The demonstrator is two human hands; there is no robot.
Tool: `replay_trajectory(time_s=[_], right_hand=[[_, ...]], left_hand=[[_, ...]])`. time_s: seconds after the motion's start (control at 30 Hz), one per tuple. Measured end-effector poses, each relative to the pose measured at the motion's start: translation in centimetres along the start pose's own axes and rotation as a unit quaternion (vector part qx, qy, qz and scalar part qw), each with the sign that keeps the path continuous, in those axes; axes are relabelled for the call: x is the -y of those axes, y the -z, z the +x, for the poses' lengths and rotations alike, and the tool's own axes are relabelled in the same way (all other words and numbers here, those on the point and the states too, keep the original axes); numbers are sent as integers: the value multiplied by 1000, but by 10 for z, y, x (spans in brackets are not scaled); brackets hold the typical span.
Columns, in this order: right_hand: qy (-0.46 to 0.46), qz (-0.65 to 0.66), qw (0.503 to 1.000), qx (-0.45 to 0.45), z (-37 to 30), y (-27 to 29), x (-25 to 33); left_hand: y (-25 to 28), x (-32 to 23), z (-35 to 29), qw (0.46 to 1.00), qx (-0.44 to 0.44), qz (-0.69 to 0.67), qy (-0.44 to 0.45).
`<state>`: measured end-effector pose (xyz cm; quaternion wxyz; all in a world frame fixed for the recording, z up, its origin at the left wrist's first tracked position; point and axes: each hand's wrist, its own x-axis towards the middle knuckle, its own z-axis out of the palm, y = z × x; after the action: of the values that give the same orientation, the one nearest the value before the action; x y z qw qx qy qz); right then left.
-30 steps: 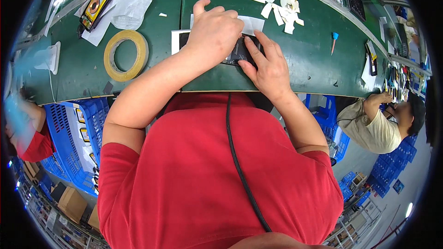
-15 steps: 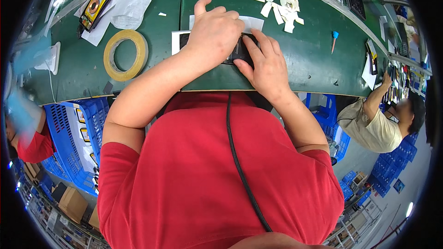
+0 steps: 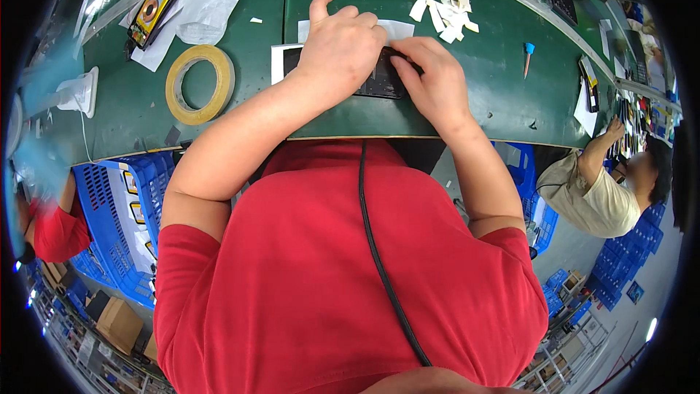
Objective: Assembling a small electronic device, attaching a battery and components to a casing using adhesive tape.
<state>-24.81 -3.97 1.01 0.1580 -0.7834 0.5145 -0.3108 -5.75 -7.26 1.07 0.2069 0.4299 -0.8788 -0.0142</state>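
Observation:
A flat black rectangular part [image 3: 380,85] lies on the green table before me, with white paper [image 3: 278,66] showing past its left end and far side. My left hand [image 3: 343,45] is closed over its middle, one finger lifted up; its fingertips are hidden, so what they grip cannot be made out. My right hand [image 3: 437,79] is at the part's right end, thumb and forefinger bent together on its far right corner.
A roll of yellowish tape [image 3: 173,87] lies left, beyond it a yellow-and-black device [image 3: 152,14] on paper and a plastic bag [image 3: 213,0]. White scraps [image 3: 452,7] and a blue-topped small tool [image 3: 528,58] are right. Blue crates [image 3: 109,211] stand below the edge; a co-worker [image 3: 594,190] sits right.
My right hand has slid right and turned, going from fingers spread over the black part to pinching at its right end, which now shows more. My left hand has barely moved.

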Motion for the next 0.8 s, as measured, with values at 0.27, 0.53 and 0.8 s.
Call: replay_trajectory(time_s=[0.27, 0.53, 0.8], right_hand=[[5, -107, 992, 70, 21, -3, -1], [76, -180, 980, 26, 22, -10, 3], [4, -78, 995, 66, 23, -5, -3]], left_hand=[[-5, 1, -1, 1000, -9, 3, 8], [12, 6, -4, 998, 51, 16, 17], [19, 11, -11, 992, 45, -22, 112]])
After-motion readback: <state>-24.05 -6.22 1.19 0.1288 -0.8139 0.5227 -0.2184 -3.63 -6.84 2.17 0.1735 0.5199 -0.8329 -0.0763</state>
